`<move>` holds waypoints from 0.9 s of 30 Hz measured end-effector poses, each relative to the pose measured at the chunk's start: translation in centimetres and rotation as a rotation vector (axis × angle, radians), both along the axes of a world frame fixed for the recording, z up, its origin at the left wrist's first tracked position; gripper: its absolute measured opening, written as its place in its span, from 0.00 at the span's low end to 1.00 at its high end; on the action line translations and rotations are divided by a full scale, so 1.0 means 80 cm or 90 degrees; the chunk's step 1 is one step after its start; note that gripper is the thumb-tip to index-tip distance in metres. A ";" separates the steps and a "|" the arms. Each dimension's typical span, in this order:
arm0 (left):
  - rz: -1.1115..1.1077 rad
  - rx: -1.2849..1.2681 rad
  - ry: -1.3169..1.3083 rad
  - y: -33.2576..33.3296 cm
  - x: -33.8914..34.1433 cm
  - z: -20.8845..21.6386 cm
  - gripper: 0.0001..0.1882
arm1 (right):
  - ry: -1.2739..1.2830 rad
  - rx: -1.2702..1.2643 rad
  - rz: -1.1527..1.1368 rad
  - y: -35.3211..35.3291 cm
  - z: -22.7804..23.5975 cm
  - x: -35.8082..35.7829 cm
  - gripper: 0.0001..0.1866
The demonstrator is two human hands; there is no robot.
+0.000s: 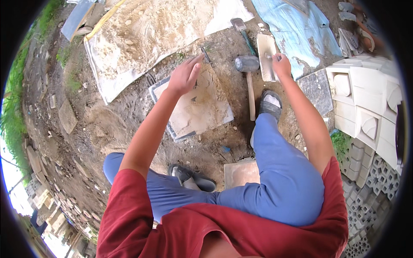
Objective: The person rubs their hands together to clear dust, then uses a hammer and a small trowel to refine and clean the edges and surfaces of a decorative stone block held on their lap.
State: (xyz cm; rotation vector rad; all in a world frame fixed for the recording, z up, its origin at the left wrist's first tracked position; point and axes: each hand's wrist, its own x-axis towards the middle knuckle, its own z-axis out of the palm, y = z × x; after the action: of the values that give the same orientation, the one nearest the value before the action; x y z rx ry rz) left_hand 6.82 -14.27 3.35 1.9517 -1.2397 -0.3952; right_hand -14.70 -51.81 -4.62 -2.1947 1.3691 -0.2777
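Head view showed the left hand (186,76) outstretched, apparently empty, at the far edge of the dusty slab (200,107) on the ground (92,129); the right hand (282,66) was closed on the float (266,43), right of the mallet (247,63) — holding it level probably suited even strokes.

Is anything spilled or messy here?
Yes, a little. Sandy crumbs lie along the right edge of the flat framed slab below the left hand, and the blue sheet has pale, dirty patches, so both look messy.
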 end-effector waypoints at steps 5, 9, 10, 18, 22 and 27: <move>-0.039 0.008 0.059 -0.017 0.000 0.004 0.34 | 0.012 -0.046 0.176 0.049 0.043 0.010 0.33; -0.091 -0.013 0.214 -0.012 0.024 0.005 0.39 | -0.118 0.024 0.346 0.199 0.103 0.032 0.45; -0.102 -0.047 0.241 -0.013 0.030 0.000 0.39 | -0.156 0.093 0.366 0.240 0.119 0.035 0.49; -0.111 -0.066 0.330 -0.036 0.022 -0.009 0.36 | -0.205 -0.011 0.265 0.362 0.096 0.056 0.59; -0.040 -0.070 0.323 -0.041 0.009 -0.014 0.35 | -0.206 0.005 0.275 0.351 0.097 0.075 0.56; -0.001 -0.206 0.551 -0.035 0.027 -0.031 0.39 | -0.184 0.037 0.267 0.363 0.098 0.104 0.49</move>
State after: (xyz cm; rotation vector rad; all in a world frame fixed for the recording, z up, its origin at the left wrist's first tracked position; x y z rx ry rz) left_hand 8.95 -17.10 0.83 1.2644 -0.6742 -0.8652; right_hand -6.42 -22.80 3.25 -2.2245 0.7350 -0.3731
